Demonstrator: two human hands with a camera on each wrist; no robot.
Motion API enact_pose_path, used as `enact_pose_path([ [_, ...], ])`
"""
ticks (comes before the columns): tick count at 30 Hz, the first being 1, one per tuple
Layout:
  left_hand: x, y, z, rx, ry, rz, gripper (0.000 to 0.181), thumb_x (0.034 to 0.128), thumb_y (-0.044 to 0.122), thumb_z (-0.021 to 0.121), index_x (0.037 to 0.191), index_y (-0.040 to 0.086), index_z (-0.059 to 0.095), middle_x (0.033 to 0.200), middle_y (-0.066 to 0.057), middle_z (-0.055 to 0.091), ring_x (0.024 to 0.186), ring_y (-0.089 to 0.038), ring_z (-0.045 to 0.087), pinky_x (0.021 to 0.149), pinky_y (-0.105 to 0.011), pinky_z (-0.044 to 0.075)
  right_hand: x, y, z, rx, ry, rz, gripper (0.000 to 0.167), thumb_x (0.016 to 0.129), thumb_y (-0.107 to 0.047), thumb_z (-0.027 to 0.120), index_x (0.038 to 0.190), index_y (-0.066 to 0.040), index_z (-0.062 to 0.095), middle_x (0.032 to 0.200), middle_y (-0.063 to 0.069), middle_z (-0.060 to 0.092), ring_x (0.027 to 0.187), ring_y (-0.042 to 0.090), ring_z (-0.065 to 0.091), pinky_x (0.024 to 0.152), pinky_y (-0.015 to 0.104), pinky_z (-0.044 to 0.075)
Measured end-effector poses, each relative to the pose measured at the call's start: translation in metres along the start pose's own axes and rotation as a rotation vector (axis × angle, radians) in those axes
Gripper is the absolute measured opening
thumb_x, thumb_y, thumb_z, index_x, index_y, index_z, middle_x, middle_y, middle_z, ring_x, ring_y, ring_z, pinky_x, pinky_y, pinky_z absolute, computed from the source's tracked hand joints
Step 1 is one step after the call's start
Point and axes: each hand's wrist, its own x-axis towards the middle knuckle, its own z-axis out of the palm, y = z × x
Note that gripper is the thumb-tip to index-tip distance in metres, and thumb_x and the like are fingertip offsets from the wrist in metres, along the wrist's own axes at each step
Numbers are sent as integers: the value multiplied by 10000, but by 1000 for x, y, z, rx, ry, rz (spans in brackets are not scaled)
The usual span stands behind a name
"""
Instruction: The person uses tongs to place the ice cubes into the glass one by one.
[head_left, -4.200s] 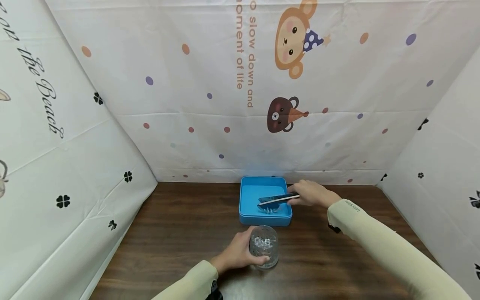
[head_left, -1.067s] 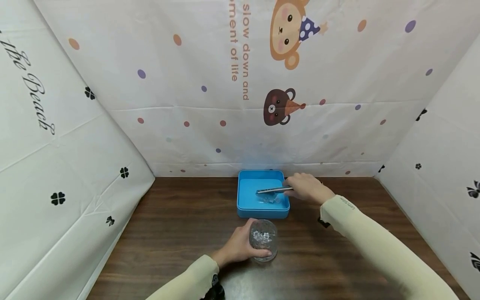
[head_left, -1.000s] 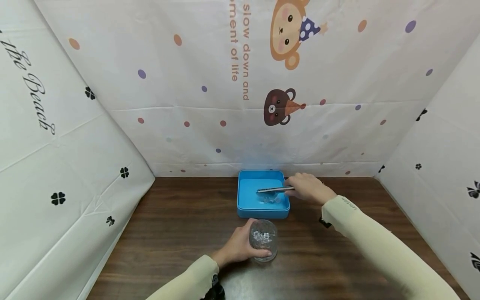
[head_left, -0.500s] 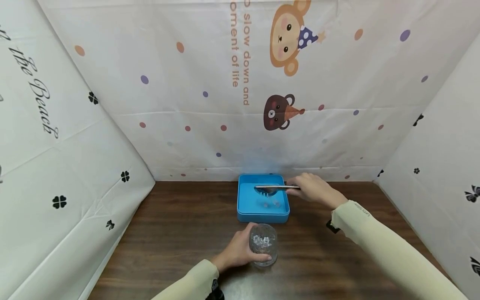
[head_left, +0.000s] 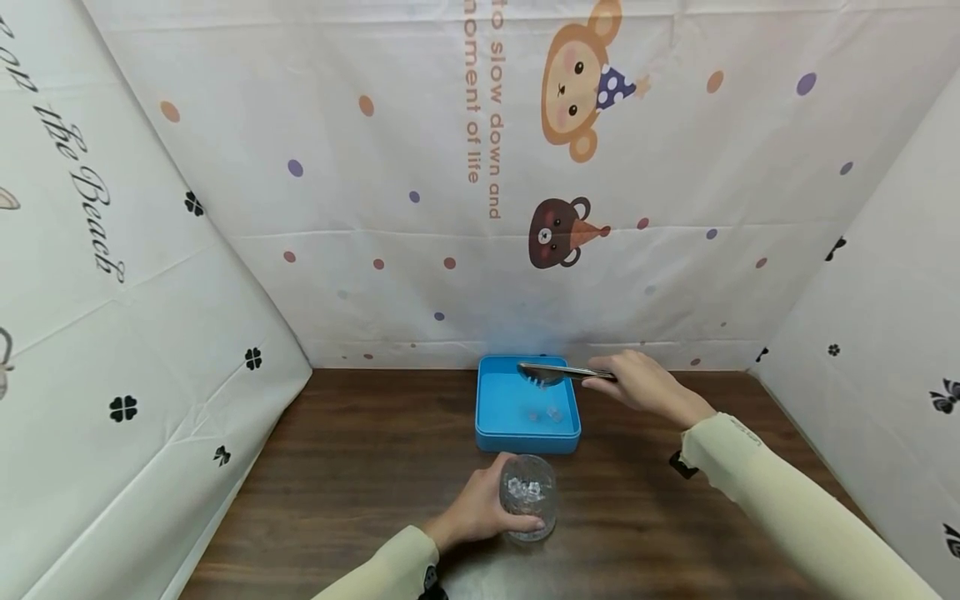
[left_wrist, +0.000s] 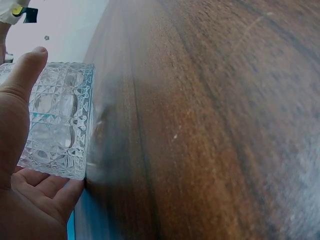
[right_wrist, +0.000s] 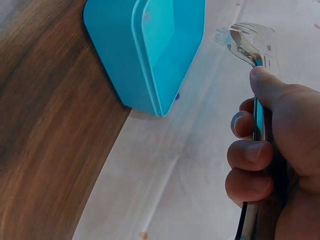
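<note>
My left hand (head_left: 480,508) holds a cut-glass tumbler (head_left: 546,500) by its side, standing on the table in front of the box. Several clear ice-like cubes (head_left: 525,488) lie in the tumbler. My right hand (head_left: 641,385) grips metal serving tongs (head_left: 566,372), one end spoon-shaped and the other fork-like, above the back right of a blue box (head_left: 525,443). In the right wrist view, a clear piece (right_wrist: 223,36) shows at the ends of the tongs. Two clear cubes (head_left: 553,413) lie on the box floor.
The box stands at the back of the dark wooden table (head_left: 375,467), close to the printed white cloth (head_left: 420,292). More white cloth (head_left: 885,300) rises on the left and right sides.
The tongs have lifted off the pieces in the box and moved back and right with my right hand. My left hand stays on the tumbler. The head view has tilted slightly.
</note>
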Motion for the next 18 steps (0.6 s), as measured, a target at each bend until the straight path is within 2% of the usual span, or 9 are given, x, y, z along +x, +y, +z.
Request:
enact_pose_path([
  [4,-1,0,1,-2,-2,-4,751,781,432,898,1356,168,493,1201,-7,662,997,-60,646,814,-273,552,-2,3,2,18,0,2,255,998,-260,699,786,-186,579,582,-70,372,500,62,361,539,279,345],
  [13,0,0,0,12,-7,-22,757,781,436,897,1359,168,489,1200,-7,657,1007,-65,644,821,-276,552,-3,5,3,24,11,-16,288,1006,-260,689,768,-193,541,581,-86,348,490,45,341,532,261,325],
  [18,0,0,0,15,-9,-27,762,779,437,898,1362,168,488,1205,-13,660,1015,-68,643,826,-280,551,-4,6,4,26,10,-21,254,1012,-286,677,799,-185,582,576,-93,354,484,34,346,534,258,331],
])
